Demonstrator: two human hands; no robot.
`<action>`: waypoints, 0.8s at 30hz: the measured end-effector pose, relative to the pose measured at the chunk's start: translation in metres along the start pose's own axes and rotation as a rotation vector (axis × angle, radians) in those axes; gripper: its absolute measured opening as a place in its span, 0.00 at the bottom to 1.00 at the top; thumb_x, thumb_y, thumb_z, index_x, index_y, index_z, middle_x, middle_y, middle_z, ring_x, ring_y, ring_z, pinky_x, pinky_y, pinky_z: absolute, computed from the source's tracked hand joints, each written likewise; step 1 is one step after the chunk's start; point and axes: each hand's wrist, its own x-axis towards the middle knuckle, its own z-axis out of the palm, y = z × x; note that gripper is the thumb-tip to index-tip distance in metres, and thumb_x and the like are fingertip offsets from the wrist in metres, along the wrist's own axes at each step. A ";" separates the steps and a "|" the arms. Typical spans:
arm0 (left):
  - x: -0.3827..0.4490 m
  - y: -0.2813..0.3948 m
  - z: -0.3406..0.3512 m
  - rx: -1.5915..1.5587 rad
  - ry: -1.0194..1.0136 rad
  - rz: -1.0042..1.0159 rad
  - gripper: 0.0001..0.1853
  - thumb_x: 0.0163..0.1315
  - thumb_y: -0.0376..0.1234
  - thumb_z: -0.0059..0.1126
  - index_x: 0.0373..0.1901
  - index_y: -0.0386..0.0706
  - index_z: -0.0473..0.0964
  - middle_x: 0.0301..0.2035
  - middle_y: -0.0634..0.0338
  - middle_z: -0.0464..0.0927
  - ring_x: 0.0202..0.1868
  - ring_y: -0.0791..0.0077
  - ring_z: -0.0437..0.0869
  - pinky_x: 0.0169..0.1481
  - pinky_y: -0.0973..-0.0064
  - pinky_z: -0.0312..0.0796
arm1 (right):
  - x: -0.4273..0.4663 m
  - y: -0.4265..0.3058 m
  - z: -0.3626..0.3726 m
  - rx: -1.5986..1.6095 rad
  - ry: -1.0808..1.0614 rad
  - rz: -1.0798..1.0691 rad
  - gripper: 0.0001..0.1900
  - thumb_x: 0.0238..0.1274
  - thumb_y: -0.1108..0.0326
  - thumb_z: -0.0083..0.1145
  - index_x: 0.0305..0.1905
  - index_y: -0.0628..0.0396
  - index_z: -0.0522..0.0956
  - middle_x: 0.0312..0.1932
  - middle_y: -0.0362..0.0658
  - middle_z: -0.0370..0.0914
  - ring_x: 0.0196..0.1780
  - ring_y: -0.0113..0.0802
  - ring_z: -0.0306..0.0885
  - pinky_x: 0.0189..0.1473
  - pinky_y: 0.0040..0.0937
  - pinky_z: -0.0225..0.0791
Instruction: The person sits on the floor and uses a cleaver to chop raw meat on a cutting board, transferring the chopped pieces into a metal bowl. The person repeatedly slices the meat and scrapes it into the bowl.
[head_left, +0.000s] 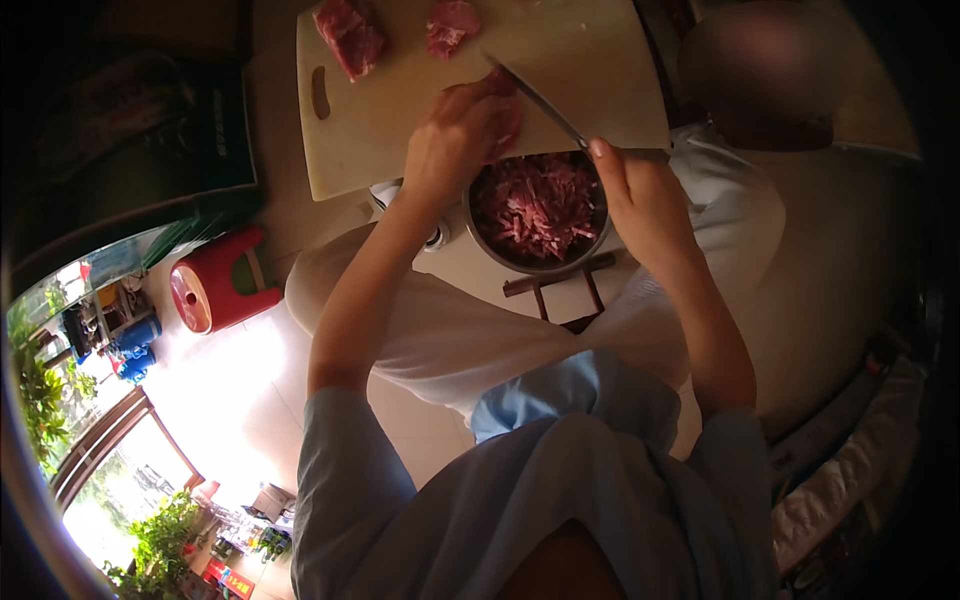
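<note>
My left hand (448, 139) grips a piece of raw red meat (504, 124) near the front edge of a pale cutting board (375, 142). In my right hand (646, 201) is the handle of a knife (544, 105). Its blade slants up and left, with the tip close to the far end of that meat; whether the edge touches it I cannot tell. Two more raw meat pieces, a larger one (351, 41) and a smaller one (451, 28), lie at the board's far side. Just below the board, a round metal bowl (480, 238) holds shredded meat (544, 210).
Under the bowl shows part of a dark wooden frame (559, 276). My legs (465, 307) straddle this spot. A red plastic stool (225, 281) lies or stands to the left on the tiled floor. At upper right is a blurred round shape (772, 60). Potted plants (165, 525) are at lower left.
</note>
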 end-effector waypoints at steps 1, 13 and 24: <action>0.002 0.005 0.002 0.030 -0.005 -0.013 0.19 0.53 0.31 0.66 0.49 0.45 0.79 0.49 0.60 0.79 0.47 0.59 0.81 0.46 0.63 0.79 | 0.005 -0.003 0.002 -0.059 0.022 -0.076 0.28 0.78 0.45 0.37 0.36 0.55 0.83 0.22 0.56 0.79 0.31 0.61 0.80 0.33 0.53 0.71; 0.009 0.007 0.003 0.043 -0.061 -0.089 0.14 0.52 0.30 0.63 0.42 0.43 0.79 0.42 0.59 0.79 0.47 0.58 0.81 0.44 0.60 0.80 | 0.063 -0.020 0.047 -0.357 0.052 -0.290 0.30 0.76 0.49 0.44 0.20 0.57 0.77 0.17 0.54 0.77 0.24 0.55 0.79 0.26 0.48 0.73; 0.004 0.003 0.001 0.091 -0.064 -0.042 0.08 0.52 0.27 0.60 0.34 0.44 0.76 0.39 0.61 0.77 0.44 0.59 0.81 0.40 0.62 0.80 | 0.025 -0.006 -0.006 -0.146 -0.084 -0.134 0.28 0.78 0.50 0.41 0.29 0.62 0.79 0.24 0.57 0.78 0.30 0.61 0.78 0.34 0.51 0.71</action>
